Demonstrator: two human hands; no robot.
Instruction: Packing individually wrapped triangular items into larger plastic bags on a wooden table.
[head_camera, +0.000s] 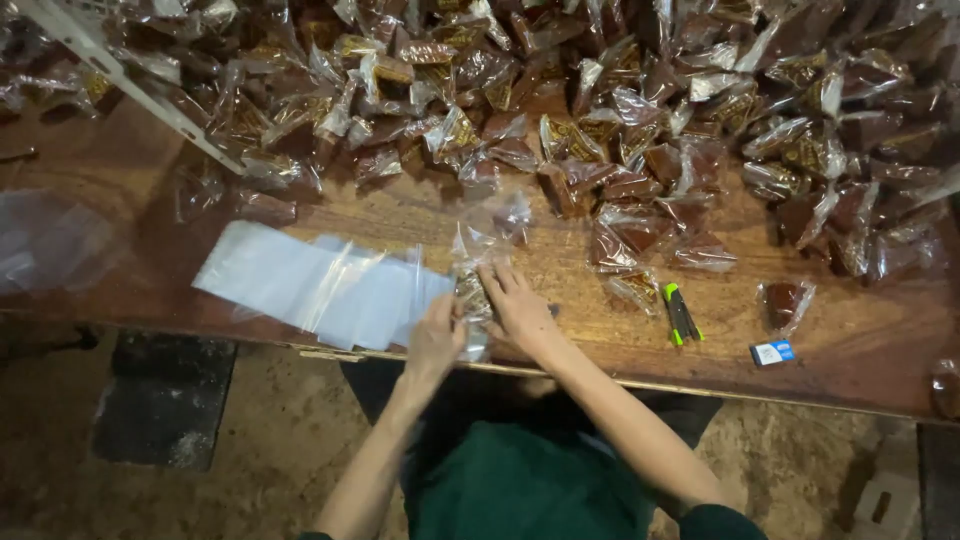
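My left hand (437, 337) and my right hand (517, 304) meet at the near edge of a wooden table (860, 350). Together they grip a small clear plastic bag (478, 268) with a brown, gold-patterned packet inside it. The bag's open top sticks up away from me. Just left of my hands lies a flat stack of empty clear bags (315, 285). A large heap of filled clear-wrapped brown packets (620, 100) covers the far side of the table.
A green and black utility knife (681, 313) and a small blue and white box (772, 352) lie right of my hands, with one wrapped packet (786, 303) beside them. A white rack leg (130, 85) crosses the far left. A dirt floor lies below.
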